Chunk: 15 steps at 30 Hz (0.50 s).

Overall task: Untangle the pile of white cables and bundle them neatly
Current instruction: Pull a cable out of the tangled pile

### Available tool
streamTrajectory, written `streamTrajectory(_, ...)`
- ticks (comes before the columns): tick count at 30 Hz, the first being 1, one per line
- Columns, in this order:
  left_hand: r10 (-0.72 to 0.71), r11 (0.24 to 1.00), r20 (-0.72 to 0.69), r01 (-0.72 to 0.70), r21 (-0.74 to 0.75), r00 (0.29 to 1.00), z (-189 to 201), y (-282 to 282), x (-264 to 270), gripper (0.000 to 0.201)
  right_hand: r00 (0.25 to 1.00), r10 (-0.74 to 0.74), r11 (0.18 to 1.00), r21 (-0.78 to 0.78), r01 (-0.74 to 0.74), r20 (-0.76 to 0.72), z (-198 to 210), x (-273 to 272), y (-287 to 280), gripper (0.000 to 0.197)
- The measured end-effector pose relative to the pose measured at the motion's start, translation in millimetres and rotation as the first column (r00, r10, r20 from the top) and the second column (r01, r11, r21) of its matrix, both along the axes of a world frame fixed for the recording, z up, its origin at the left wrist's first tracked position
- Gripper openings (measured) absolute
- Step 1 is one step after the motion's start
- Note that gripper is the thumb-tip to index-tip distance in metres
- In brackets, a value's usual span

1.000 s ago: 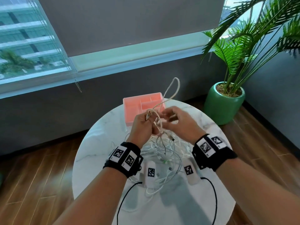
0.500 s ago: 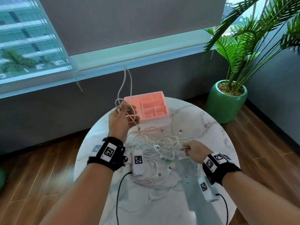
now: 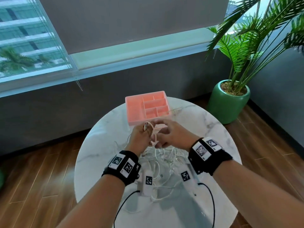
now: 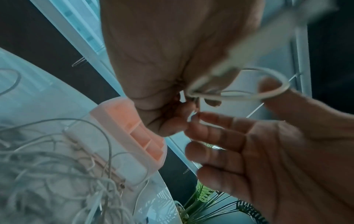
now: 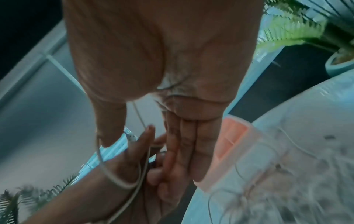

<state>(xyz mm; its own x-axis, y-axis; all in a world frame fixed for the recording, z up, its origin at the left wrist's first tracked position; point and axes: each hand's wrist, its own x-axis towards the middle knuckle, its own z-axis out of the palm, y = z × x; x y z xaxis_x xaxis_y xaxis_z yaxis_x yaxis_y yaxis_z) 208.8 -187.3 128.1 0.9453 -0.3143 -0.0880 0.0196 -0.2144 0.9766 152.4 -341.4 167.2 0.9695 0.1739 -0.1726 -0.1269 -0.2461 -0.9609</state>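
Note:
My left hand (image 3: 140, 134) grips a small coil of white cable (image 3: 154, 134) above the table, just in front of the pink tray (image 3: 134, 111). A plug end (image 3: 145, 126) sticks up by its knuckles. My right hand (image 3: 171, 134) meets it from the right. In the left wrist view the cable loop (image 4: 275, 94) runs over the right thumb. In the right wrist view the right fingers (image 5: 189, 144) lie straight beside the left hand (image 5: 134, 174), with the cable (image 5: 114, 178) looped below them. The tangled pile of white cables (image 3: 164, 157) lies under both wrists.
The round white marble table (image 3: 205, 129) is small, and wooden floor lies all around it. The pink divided tray stands at the table's far edge. A green potted palm (image 3: 228, 102) stands on the floor at the right. White tagged devices (image 3: 148, 181) with black cords hang under my wrists.
Half a second ago my left hand held the cable up at the left and my right hand was down at the pile. Both hands have come together in front of the tray.

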Motion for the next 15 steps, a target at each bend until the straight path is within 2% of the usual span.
streamTrajectory(3,-0.077,0.996,-0.038,0.075,-0.056,0.996,-2.5,2.2,-11.8,0.028,0.995,-0.078,0.985,0.151,0.087,-0.059,-21.6,-6.7,9.8,0.048)
streamTrajectory(6,-0.259,0.965,-0.144,0.261,-0.006,0.955,-10.5,12.3,-24.7,0.029,0.991,-0.12,0.972,0.198,0.129,-0.059,-42.2,-12.9,10.7,0.035)
streamTrajectory(8,-0.325,0.94,-0.269,0.34,0.009,0.907,-17.5,23.1,-29.7,0.039,0.993,-0.101,0.985,0.136,0.11,-0.066,-52.9,-13.9,8.7,0.019)
streamTrajectory(11,-0.297,0.955,-0.422,0.263,-0.138,0.856,-22.1,42.8,-33.4,0.042,0.992,-0.101,0.994,-0.046,0.098,-0.073,-71.7,-10.9,-6.7,0.012)
streamTrajectory(13,-0.229,0.973,-0.438,0.19,-0.132,0.869,-25.1,61.8,-29.5,0.038,0.987,-0.143,0.977,-0.171,0.129,-0.072,-82.8,-10.0,-24.7,0.011)
streamTrajectory(15,-0.106,0.988,-0.45,0.043,-0.146,0.887,-28.0,83.9,-21.3,0.038,0.973,-0.214,0.944,-0.274,0.184,-0.086,-90.2,-14.1,-47.0,0.016)
